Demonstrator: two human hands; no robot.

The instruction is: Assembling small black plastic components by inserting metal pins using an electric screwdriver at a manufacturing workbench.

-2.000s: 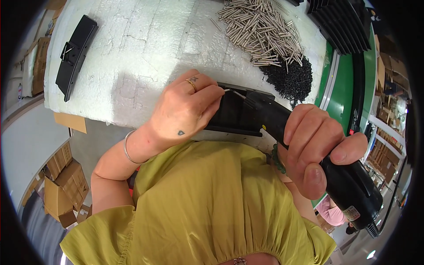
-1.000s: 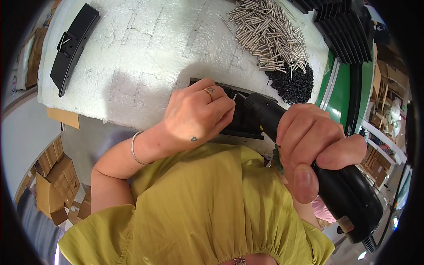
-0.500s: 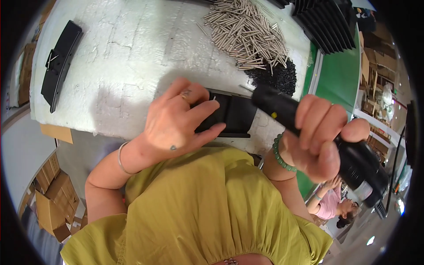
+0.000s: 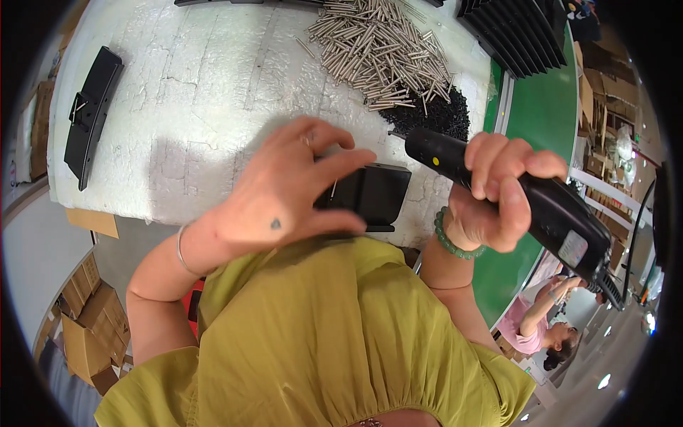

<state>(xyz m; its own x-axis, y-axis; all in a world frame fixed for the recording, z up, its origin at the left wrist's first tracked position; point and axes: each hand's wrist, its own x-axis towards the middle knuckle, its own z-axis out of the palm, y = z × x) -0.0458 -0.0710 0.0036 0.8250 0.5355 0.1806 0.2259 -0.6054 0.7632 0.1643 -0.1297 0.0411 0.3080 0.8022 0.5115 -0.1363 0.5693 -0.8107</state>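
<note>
My left hand is open over a black plastic panel at the table's near edge, thumb and fingers spread apart. It hides the panel's left part, and whether it touches the panel I cannot tell. A thin metal pin shows in the gap between thumb and fingers. My right hand is wrapped round a black electric screwdriver. The tool's bit points left, just in front of a heap of small black screws. Behind those screws lies a big pile of silver metal pins.
Another black panel with a pin on it lies at the table's left. Several black panels stand stacked at the far right. Cardboard boxes are on the floor at left. A person in pink is at lower right.
My left hand's fingers have spread wider above the panel. My right hand has shifted left and slightly up with the screwdriver, whose bit now shows. The whole view has moved a little.
</note>
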